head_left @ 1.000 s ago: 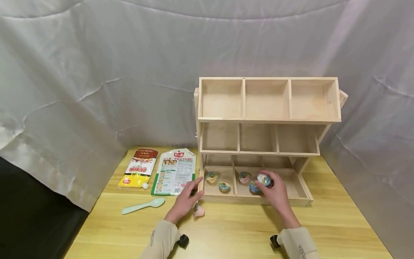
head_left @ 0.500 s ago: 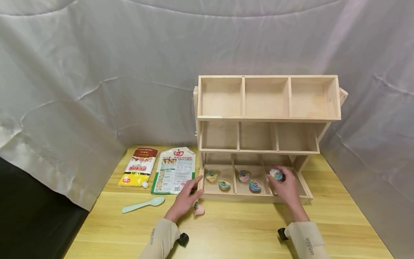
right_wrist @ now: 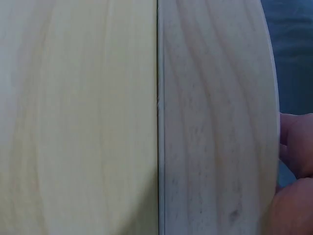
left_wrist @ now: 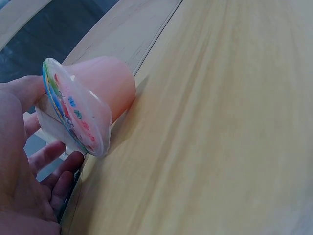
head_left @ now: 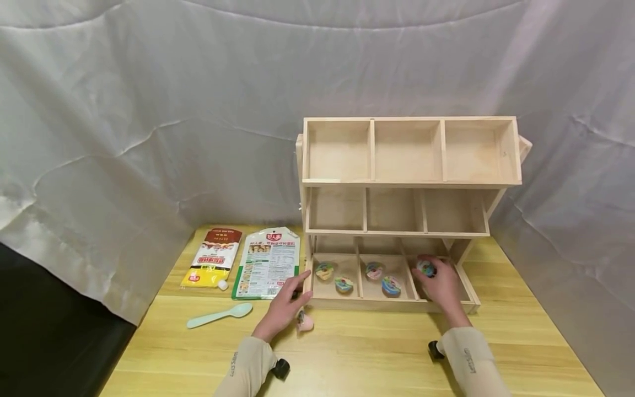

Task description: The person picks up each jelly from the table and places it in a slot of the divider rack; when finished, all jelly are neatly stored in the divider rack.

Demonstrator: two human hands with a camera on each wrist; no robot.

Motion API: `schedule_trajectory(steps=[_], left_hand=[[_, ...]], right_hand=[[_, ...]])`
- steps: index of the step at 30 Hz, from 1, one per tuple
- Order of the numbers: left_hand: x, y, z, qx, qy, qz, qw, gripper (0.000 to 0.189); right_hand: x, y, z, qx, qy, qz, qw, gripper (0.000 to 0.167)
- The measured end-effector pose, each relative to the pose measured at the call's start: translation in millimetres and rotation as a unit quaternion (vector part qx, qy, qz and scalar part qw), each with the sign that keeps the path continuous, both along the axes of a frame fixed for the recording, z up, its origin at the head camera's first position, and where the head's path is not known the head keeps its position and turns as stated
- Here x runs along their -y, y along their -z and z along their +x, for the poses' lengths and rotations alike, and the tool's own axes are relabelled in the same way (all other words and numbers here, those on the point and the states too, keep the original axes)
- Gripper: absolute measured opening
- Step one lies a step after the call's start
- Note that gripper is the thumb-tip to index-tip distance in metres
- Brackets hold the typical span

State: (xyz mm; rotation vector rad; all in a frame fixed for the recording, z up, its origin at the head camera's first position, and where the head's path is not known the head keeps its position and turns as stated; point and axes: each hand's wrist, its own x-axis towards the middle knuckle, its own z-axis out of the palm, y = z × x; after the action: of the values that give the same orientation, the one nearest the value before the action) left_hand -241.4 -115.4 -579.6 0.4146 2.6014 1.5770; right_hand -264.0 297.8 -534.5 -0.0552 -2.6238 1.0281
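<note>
My right hand (head_left: 440, 282) pinches a small jelly cup (head_left: 426, 268) with a printed lid, inside the right bottom compartment of the wooden rack (head_left: 412, 183). In the right wrist view, the front board (right_wrist: 220, 117) hides most of that hand and the cup. My left hand (head_left: 286, 307) rests its fingers against the rack's lower left corner. Just beside it, a pink jelly cup (left_wrist: 105, 85) lies on its side on the table. Two jelly cups (head_left: 344, 285) are in the left bottom compartment, and two more (head_left: 391, 285) in the middle one.
Left of the rack lie a white and green food packet (head_left: 268, 263) and a brown, white and yellow pouch (head_left: 212, 257) with a white cap (head_left: 222, 284). A pale green spoon (head_left: 220, 315) lies in front of them. Grey cloth (head_left: 223, 110) hangs behind.
My right hand has carried the jelly cup rightward from over the middle bottom compartment and lowered it into the right one. My left hand has stayed at the corner.
</note>
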Motion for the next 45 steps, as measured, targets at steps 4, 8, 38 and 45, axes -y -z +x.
schedule_trajectory(steps=[4,8,38,45], left_hand=[[0.6,0.9,0.2,-0.002,-0.003,-0.002,1.0000,0.059],[1.4,1.1,-0.4,-0.004,-0.002,-0.002,1.0000,0.059],[0.5,4.6,-0.7,-0.009,0.000,-0.002,1.0000,0.058],[0.0,3.5,-0.4,-0.010,0.001,0.000,0.9999,0.059]], right_hand=[[1,1.4,-1.6,-0.001,-0.005,0.003,1.0000,0.036],[1,3.1,-2.5,-0.006,-0.016,0.016,0.9997,0.035],[1,12.8,-3.1,0.016,-0.018,0.056,0.9981,0.035],[1,14.0,-3.7,0.002,-0.017,0.059,0.9981,0.034]])
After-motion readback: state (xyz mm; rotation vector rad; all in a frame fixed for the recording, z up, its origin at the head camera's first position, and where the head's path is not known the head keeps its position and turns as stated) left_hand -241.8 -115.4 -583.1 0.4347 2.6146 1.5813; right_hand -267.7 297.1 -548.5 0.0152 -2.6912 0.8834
